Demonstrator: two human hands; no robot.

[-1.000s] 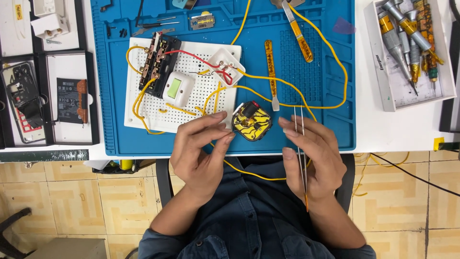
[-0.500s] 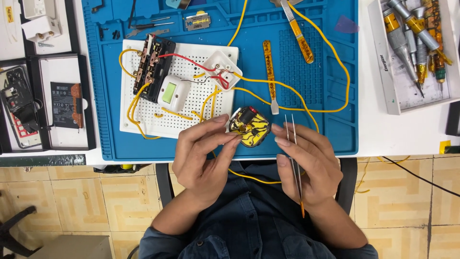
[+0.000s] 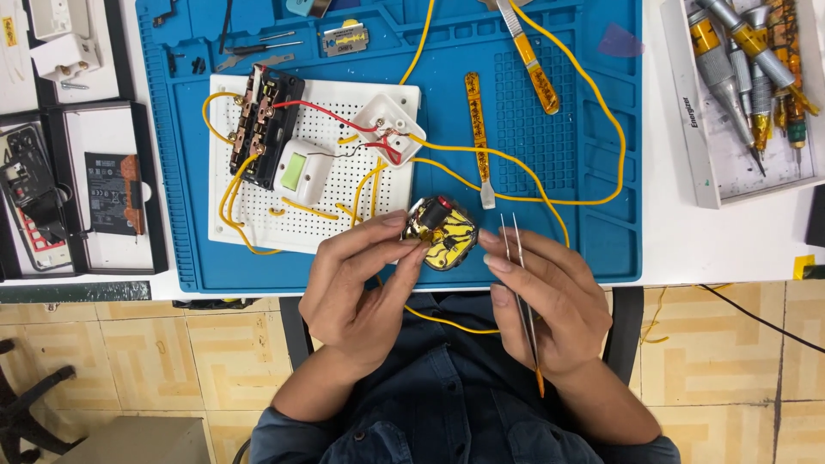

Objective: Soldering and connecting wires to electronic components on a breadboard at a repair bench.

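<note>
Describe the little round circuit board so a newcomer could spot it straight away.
Start at the blue work mat and go to its near edge, just right of the white perforated board. The round yellow circuit board sits there, pinched in the left hand; it alone is round, with black traces.

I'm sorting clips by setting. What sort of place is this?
Most likely an electronics repair bench. A blue work mat carries a white perforated board wired with yellow wires, a tray of screwdrivers sits beside it, and the right hand holds tweezers.
</note>
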